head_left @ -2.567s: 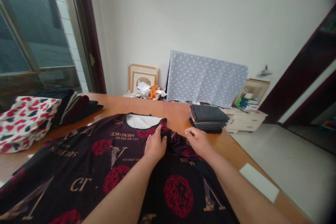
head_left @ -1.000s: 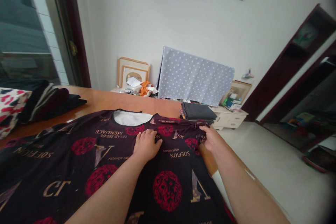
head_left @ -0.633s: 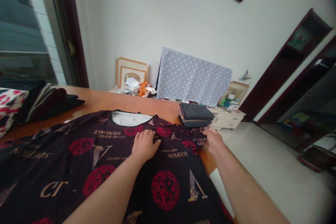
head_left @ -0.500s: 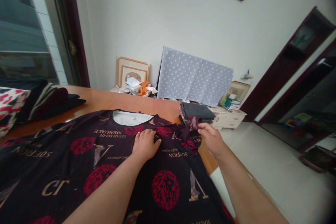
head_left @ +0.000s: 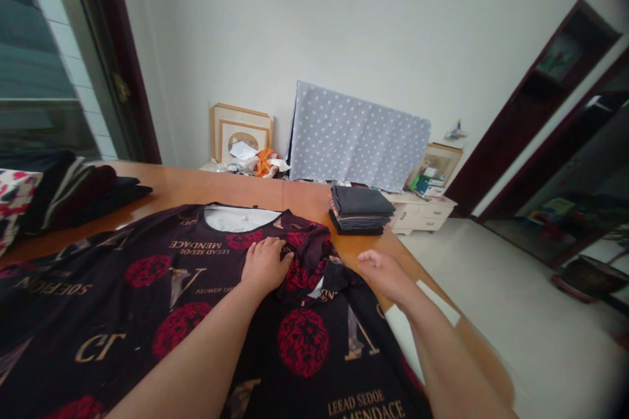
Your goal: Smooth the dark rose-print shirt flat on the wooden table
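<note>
A dark shirt (head_left: 211, 327) with red lion heads and gold lettering lies spread over the table, its neckline on the far side. My left hand (head_left: 268, 266) rests on it below the collar, palm down, fingers stretched out and thumb apart. The sleeve (head_left: 314, 268) on the right is folded inward over the shirt's body, its edge near my left thumb. Just off the shirt's right edge hovers my right hand (head_left: 386, 273). Its fingers are curled together with nothing visible in them.
A stack of folded dark clothes (head_left: 361, 209) sits at the table's far right. More folded clothes (head_left: 69, 193) lie at the left. A dotted grey cloth (head_left: 358, 137) covers something on a low white cabinet (head_left: 425, 215). White sheets (head_left: 439, 304) lie by the table's right edge.
The right sleeve, held up by my right hand before, now lies folded inward on the shirt. My right hand has let go of it. My left hand stays on the shirt.
</note>
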`<state>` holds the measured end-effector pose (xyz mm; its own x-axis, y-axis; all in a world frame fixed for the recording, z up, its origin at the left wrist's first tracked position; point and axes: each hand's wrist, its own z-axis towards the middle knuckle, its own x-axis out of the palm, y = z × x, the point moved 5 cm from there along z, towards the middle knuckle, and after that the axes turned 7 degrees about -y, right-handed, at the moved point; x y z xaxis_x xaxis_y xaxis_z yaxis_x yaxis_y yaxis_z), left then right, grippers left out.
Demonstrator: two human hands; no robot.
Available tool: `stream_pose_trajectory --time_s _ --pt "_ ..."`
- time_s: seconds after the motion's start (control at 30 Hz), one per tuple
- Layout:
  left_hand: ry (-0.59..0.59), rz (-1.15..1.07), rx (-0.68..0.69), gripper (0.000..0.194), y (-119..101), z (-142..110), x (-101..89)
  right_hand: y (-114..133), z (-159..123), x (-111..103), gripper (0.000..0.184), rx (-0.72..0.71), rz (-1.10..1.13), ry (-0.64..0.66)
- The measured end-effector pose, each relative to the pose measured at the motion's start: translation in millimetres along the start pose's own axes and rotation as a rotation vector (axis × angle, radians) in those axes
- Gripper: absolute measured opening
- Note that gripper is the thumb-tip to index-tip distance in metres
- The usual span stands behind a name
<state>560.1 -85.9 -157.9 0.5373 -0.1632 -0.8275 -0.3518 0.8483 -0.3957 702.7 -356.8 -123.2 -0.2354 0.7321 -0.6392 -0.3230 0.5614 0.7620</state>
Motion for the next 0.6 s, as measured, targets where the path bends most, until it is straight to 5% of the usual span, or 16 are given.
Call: stream_pose_trajectory --time_s 0.2,0.33,0.43,0.6 --pt "0.006 0.039 0.018 0.044 0 1 -0.7 -8 -6 21 0.014 0.014 -0.110 0.039" --pt "-0.001 0.070 0.030 0.044 1 3 0.3 -13 -11 -4 0.014 0.024 -0.128 -0.034" --pt "-0.003 0.084 0.033 0.044 0 4 2.1 -6 -25 -23 0.011 -0.064 -0.345 -0.060" --pt "0.049 0.097 -0.027 0.047 1 6 1.7 15 -55 -20 0.026 -0.179 -0.609 0.021"
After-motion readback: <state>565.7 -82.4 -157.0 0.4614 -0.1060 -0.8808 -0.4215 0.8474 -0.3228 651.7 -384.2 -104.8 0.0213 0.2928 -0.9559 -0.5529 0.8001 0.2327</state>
